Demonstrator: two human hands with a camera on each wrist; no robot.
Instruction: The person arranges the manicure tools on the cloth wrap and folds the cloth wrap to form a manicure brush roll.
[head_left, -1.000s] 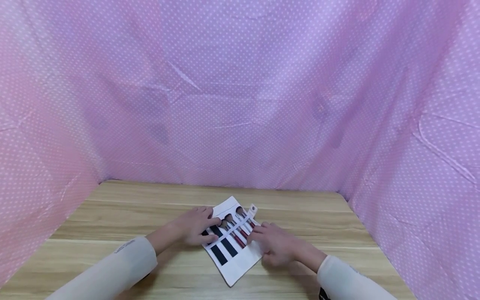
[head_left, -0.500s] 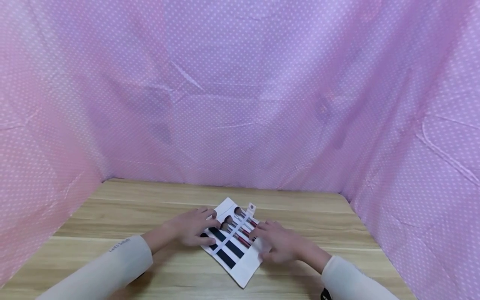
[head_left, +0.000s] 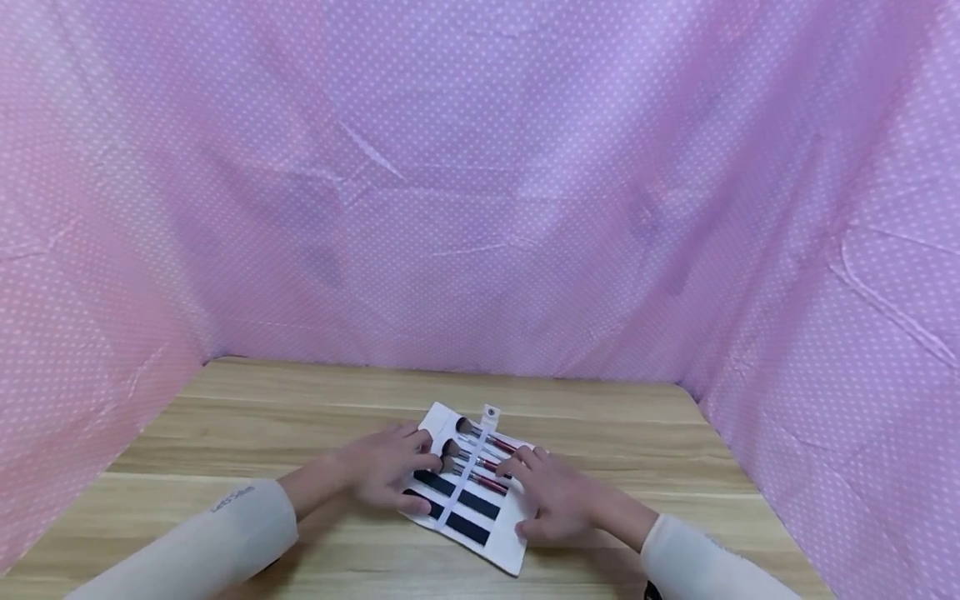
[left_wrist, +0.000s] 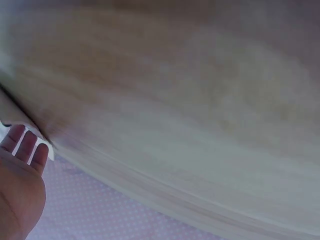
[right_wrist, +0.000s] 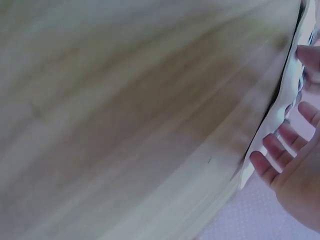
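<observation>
A white makeup brush case (head_left: pixel 513 543) lies unfolded and slanted on the table. Several makeup brushes (head_left: pixel 489 483) with dark bristles and red handles sit under its pale elastic band (head_left: pixel 450 504); black strips (head_left: pixel 468 528) show beside them. At the case's left edge, my left hand (head_left: pixel 386 468) rests with relaxed, spread fingers. My right hand (head_left: pixel 553 493) touches the right edge, fingers over the handle ends and thumb near the border. In the left wrist view, fingers of the left hand (left_wrist: pixel 22 185) meet the case's edge. Extended fingers of the right hand (right_wrist: pixel 287 155) touch it in the right wrist view.
The wooden table (head_left: pixel 300 408) extends around the case. A pink-purple dotted cloth (head_left: pixel 480 208) hangs behind it and along both sides. A snap tab (head_left: pixel 491 414) sticks out from the case's far edge.
The brush case has turned counterclockwise on the table: its snap tab has shifted left and its near corner right. Both hands have stayed at its edges, moving only slightly.
</observation>
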